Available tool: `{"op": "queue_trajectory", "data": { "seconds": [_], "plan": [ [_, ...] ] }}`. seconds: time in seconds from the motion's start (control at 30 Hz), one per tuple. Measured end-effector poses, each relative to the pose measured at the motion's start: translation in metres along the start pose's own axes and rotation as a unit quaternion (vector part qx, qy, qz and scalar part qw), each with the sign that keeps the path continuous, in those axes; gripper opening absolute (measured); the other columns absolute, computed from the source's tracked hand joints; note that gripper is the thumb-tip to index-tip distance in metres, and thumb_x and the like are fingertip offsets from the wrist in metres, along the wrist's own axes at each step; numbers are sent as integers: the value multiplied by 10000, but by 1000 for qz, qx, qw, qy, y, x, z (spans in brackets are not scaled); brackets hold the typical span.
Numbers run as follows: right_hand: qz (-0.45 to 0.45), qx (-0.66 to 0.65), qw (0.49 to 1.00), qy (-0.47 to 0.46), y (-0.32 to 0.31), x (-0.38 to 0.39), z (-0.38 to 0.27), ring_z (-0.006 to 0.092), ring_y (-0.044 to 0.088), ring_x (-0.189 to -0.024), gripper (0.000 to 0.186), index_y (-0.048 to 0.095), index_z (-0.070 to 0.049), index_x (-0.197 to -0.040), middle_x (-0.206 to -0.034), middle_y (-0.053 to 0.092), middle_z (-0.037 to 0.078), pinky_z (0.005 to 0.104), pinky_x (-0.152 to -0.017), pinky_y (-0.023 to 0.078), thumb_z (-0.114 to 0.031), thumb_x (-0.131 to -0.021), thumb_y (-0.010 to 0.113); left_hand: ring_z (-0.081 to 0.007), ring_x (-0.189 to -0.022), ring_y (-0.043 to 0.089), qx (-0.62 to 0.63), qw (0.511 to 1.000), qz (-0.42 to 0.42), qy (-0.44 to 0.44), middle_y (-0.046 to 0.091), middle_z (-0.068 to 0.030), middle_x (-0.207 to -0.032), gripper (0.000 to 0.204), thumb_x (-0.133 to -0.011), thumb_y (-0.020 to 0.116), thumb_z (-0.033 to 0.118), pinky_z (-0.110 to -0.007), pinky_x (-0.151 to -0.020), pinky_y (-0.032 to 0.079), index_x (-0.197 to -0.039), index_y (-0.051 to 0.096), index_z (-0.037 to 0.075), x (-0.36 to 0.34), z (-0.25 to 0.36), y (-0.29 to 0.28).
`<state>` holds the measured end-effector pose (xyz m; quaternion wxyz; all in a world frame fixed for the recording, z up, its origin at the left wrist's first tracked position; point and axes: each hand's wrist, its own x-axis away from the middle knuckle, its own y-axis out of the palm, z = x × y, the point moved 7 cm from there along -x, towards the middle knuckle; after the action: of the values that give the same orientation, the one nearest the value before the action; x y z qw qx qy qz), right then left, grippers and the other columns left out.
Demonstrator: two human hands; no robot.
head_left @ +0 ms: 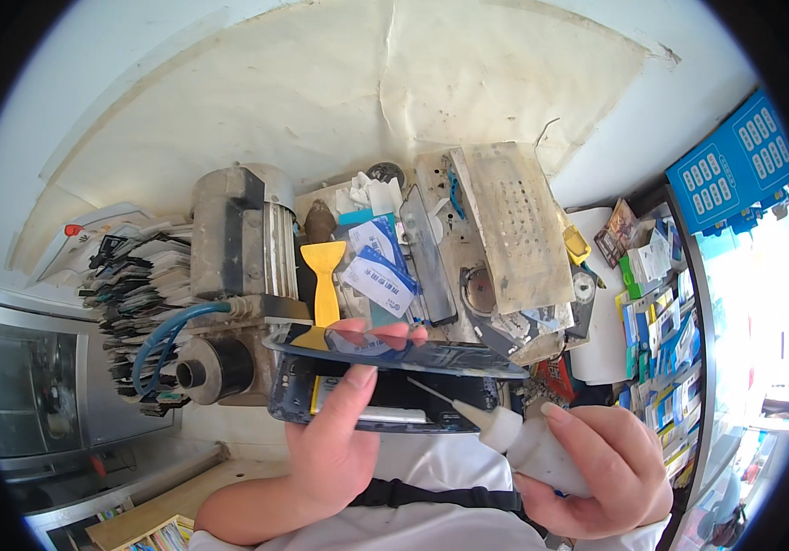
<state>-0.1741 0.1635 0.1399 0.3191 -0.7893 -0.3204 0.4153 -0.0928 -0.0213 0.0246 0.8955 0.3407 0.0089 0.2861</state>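
My left hand (335,441) grips an opened dark phone or small tablet, its fingers around the raised glass panel (454,358) and the thumb holding that panel apart from the lower housing (454,409). Part of a battery shows inside. My right hand (597,459) is closed round a white squeeze bottle (546,455), whose thin needle nozzle (427,387) points left into the gap between the two halves. A yellow plastic scraper (322,275) stands out just behind the device.
Behind are a grimy motor (229,239) with blue hose, a metal plate (518,230), cards (378,280) and a loose glass panel (424,253). Stacked flat parts (123,303) lie left. A rack of packages (656,367) and a blue box (734,161) are right.
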Motion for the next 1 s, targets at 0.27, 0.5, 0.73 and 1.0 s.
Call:
{"op": "queue_trajectory", "data": {
  "seconds": [0.27, 0.5, 0.73, 1.0],
  "plan": [
    [-18, 50, 998, -34, 25, -4, -25, 250, 647, -643, 527, 652, 126, -1109, -855, 656, 189, 319, -520, 537, -103, -667, 825, -408, -1299, 541, -49, 998, -39, 28, 577, -229, -1356, 420, -1026, 467, 104, -559, -1132, 361, -1431, 408, 10, 11, -4, 11],
    [-29, 53, 998, -19, 32, -5, -32, 257, 639, -648, 526, 645, 133, -1106, -862, 654, 199, 325, -531, 539, -99, -669, 822, -387, -1315, 535, -39, 995, -72, 51, 559, -224, -1379, 418, -1045, 458, 96, -542, -1136, 363, -1446, 381, 9, 15, 0, 9],
    [-31, 58, 998, -13, 35, -7, -33, 263, 628, -615, 473, 658, 135, -1053, -833, 641, 191, 332, -508, 525, -92, -671, 818, -314, -1311, 538, 27, 997, -73, 10, 558, -166, -1368, 474, -990, 534, -57, -481, -1137, 389, -1426, 377, 39, 16, 0, 6],
    [-17, 46, 998, -27, 35, -7, -30, 246, 607, -569, 449, 662, 142, -1036, -802, 631, 180, 316, -466, 506, -72, -668, 805, -346, -1304, 542, 18, 997, -69, 0, 574, -189, -1350, 429, -1006, 522, 25, -505, -1153, 353, -1415, 394, 4, 12, 0, 5]
  ]
}}
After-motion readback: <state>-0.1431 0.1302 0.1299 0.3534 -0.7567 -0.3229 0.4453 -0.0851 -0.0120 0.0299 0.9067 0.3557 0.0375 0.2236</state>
